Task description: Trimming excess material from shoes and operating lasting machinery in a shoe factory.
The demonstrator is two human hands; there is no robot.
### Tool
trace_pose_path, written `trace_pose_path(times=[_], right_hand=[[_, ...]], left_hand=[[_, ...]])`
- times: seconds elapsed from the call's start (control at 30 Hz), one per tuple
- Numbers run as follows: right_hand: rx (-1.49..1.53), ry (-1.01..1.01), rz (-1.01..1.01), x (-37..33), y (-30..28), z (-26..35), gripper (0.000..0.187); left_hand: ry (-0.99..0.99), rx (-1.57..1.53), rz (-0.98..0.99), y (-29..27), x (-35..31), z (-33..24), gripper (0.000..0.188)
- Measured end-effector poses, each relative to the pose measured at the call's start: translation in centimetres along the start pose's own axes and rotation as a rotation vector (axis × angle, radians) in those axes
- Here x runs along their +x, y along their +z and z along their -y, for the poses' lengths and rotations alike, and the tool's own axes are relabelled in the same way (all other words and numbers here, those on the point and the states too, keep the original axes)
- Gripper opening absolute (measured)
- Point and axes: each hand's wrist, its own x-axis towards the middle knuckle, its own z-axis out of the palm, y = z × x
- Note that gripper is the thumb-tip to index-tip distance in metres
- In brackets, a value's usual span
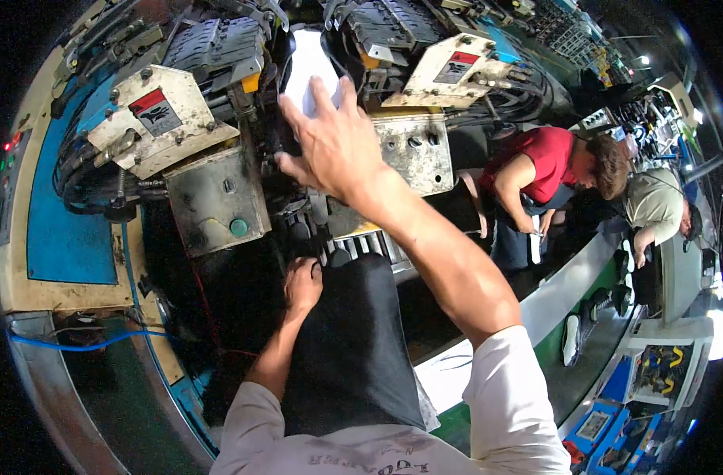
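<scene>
Nearest my camera is the white shirt (361,451) of the wearer, at the lower edge, with the dark trousers (353,348) directly beyond it.

Right hand (333,138): forearm extended forward to the machine. I read the fingers as spread wide and slightly bent, with the thumb set apart at the left. The fingertips lie over the near end of the white piece (310,59); I cannot tell how firmly they press.

White piece: located at the top centre, between the two halves of the machine. Its far end reaches up among dark metal parts.

Left hand (302,283): low, just left of the trousers, back of the hand toward me, fingers partly curled. I cannot tell whether it holds anything. Dark knobs (340,258) stand just beside it, to its right.

Machine: one pale side plate (159,119) stands to the left of the white piece, another to the right, each bearing a red-topped label. Below the left plate I note a box (215,194) with a green button (238,228).

Right side: a person in red (539,162) bends over a pale item. Dark shoes (584,324) with white soles lie on a long bench (555,384).
</scene>
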Motion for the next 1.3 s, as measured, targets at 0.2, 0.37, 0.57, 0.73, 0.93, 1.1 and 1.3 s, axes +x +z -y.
trace_pose_path(times=[0.2, 0.37, 0.57, 0.73, 0.93, 1.1, 1.3], right_hand=[[0.026, -0.027, -0.02, 7.0, 0.7, -2.6, 0.075], [0.139, -0.06, -0.025, 8.5, 0.5, -4.1, 0.067], [-0.107, -0.017, 0.074, 10.4, -2.7, -1.3, 0.046], [-0.192, -0.074, 0.141, 12.2, -3.7, 0.6, 0.025], [-0.171, 0.062, -0.379, 7.9, 0.9, 0.5, 0.033], [0.442, 0.009, -0.251, -15.2, 2.5, 0.2, 0.056], [0.252, 1.087, 0.199, -61.6, 0.1, 2.7, 0.033]], left_hand=[[-0.015, -0.002, 0.029, 1.2, 1.2, 0.4, 0.018], [-0.037, -0.023, 0.064, 1.3, 2.1, 0.7, 0.018], [0.054, 0.072, 0.047, 2.9, 2.2, 1.3, 0.018], [0.136, 0.018, -0.057, 4.4, 1.9, 3.8, 0.021], [-0.023, 0.026, 0.093, 1.6, 2.4, 0.3, 0.023], [-0.042, 0.001, 0.11, 1.9, 1.5, 0.1, 0.025], [0.231, 0.119, 0.096, 4.0, 0.7, -1.7, 0.028]])
